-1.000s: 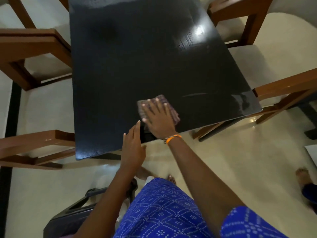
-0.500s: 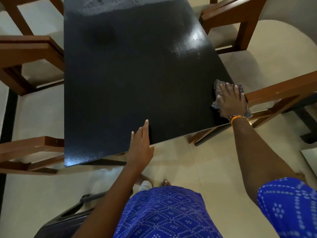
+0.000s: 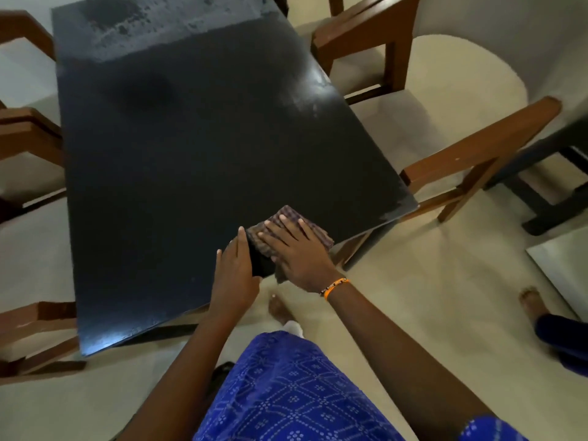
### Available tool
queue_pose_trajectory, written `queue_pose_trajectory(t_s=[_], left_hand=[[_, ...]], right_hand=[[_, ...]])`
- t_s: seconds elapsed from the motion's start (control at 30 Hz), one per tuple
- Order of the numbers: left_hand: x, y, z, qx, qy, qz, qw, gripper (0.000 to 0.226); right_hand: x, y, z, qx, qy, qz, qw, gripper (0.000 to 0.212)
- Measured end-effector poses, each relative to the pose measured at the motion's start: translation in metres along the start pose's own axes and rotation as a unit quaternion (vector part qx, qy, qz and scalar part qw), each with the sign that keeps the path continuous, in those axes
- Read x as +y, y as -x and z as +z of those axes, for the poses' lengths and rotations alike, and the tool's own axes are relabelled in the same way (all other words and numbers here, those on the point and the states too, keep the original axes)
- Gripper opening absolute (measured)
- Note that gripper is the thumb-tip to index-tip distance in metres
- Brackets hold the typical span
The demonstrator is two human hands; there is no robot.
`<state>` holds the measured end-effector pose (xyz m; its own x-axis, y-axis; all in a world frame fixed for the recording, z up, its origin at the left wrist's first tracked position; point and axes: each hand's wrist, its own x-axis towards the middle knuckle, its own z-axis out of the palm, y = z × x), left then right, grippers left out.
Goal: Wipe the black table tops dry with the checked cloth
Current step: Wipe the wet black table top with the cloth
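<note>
Right hand (image 3: pixel 299 253) back from far edge, fingers flat on checked cloth (image 3: pixel 288 230); left hand (image 3: pixel 235 268) flat, empty.

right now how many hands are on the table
2. The right hand lies flat on the cloth, near the near edge of the table. The left hand rests on that edge just left of it. No others are visible.

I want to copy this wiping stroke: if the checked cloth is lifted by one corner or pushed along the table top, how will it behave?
The checked cloth is probably floppy: it lies folded flat under the right hand, one edge drooping over the table edge. Likely light. Pushed, it should slide readily on the glossy top.
</note>
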<state>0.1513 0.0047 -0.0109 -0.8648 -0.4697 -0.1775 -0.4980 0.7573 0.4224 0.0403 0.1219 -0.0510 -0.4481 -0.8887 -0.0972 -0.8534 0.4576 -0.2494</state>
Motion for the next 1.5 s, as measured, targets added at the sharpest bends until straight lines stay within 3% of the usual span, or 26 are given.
queue_pose_trajectory(t_s=[0.1,0.33,0.43,0.77,1.03,1.2,1.3,1.5], left_hand=[[0.021,-0.012,0.009,-0.015,0.008,0.044,0.999,0.094],[0.072,-0.053,0.034,-0.058,-0.005,0.077,0.995,0.099],[0.085,-0.075,0.039,-0.073,-0.012,0.071,0.995,0.102],[0.104,-0.143,0.033,-0.069,-0.024,0.080,0.994,0.099],[0.102,-0.145,0.036,-0.082,-0.087,0.086,0.989,0.096],[0.106,-0.144,0.037,-0.090,-0.094,0.061,0.990,0.096],[0.111,-0.144,0.034,-0.098,-0.080,0.043,0.991,0.096],[0.125,-0.140,0.030,-0.103,-0.075,0.003,0.992,0.095]], right_hand=[[0.036,0.023,-0.005,0.027,0.007,0.022,0.999,0.055],[0.145,0.054,-0.030,0.057,-0.002,0.240,0.969,0.052],[0.167,0.041,-0.040,0.056,-0.022,0.278,0.959,0.050],[0.202,-0.095,-0.061,0.048,-0.038,0.268,0.961,0.053],[0.242,-0.167,-0.086,0.047,-0.096,0.268,0.957,0.056],[0.234,-0.136,-0.082,0.052,-0.102,0.272,0.955,0.060],[0.223,-0.085,-0.074,0.041,-0.087,0.264,0.960,0.068],[0.204,0.030,-0.052,0.053,-0.035,0.228,0.972,0.060]])
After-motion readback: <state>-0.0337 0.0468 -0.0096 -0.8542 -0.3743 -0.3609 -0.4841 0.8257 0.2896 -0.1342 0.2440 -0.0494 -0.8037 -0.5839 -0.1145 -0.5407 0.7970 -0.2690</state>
